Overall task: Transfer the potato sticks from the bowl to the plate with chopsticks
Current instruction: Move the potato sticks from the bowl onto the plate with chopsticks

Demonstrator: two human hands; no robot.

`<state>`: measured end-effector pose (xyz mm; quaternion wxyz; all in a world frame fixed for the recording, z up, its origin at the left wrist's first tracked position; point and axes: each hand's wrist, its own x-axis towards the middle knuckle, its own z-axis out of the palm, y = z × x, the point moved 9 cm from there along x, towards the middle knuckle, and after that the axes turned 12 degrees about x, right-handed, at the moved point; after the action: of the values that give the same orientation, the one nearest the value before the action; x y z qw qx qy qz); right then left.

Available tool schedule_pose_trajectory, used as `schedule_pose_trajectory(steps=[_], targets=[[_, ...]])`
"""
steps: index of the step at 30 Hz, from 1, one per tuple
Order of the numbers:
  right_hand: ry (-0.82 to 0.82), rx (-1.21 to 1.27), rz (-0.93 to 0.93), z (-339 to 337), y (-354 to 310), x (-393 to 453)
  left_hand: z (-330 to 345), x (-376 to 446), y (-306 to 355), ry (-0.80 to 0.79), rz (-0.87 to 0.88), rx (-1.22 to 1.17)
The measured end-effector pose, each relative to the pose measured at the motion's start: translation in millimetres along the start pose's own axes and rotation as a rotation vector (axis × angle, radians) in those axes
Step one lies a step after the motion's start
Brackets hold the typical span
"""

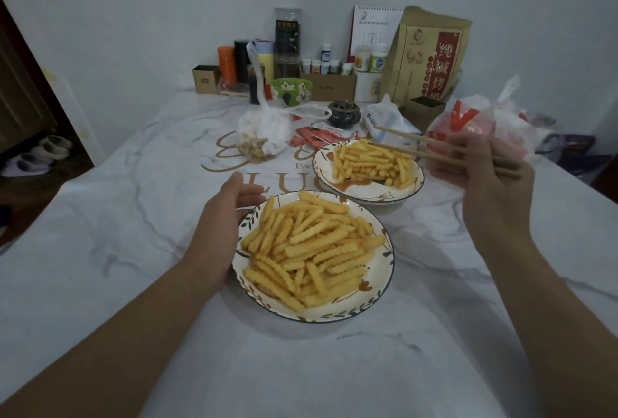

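Observation:
Two white dishes with leaf patterns hold crinkle-cut potato sticks. The near dish (374, 304) is heaped with sticks (311, 250). The far dish (411, 190) carries a smaller pile (371, 163). My left hand (227, 213) rests against the near dish's left rim, fingers apart and holding nothing. My right hand (495, 176) hovers to the right of the far dish, gripping a pair of wooden chopsticks (424, 146). Their tips point left over the far pile, and I see no stick between them.
A knotted plastic bag of snacks (264, 133) lies behind the dishes, with red sauce packets (317, 135) beside it. A dark incense burner (344, 113), tissue pack (384, 119), red-and-white bags (481, 126), a green bowl (291, 89), bottles and boxes crowd the table's far end.

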<state>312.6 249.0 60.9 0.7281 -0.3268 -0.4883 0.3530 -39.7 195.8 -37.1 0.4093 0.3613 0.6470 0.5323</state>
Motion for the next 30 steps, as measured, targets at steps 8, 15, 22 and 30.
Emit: schedule_pose_trajectory(steps=[8, 15, 22, 30], targets=[[-0.092, -0.175, -0.098, 13.0, 9.1, -3.6, -1.6, -0.3, -4.8, -0.048, 0.013, -0.040], [-0.103, -0.192, -0.114, 14.1, 16.1, 0.0, -0.5, 2.5, -7.3, -0.068, 0.013, -0.036], [0.002, 0.065, -0.023, 5.2, -3.3, 0.8, -1.4, 4.5, -8.7, -0.066, -0.006, -0.058], [-0.279, 0.228, 0.147, 47.3, -18.9, -23.1, 0.0, 3.4, -8.5, -0.071, -0.003, -0.070]])
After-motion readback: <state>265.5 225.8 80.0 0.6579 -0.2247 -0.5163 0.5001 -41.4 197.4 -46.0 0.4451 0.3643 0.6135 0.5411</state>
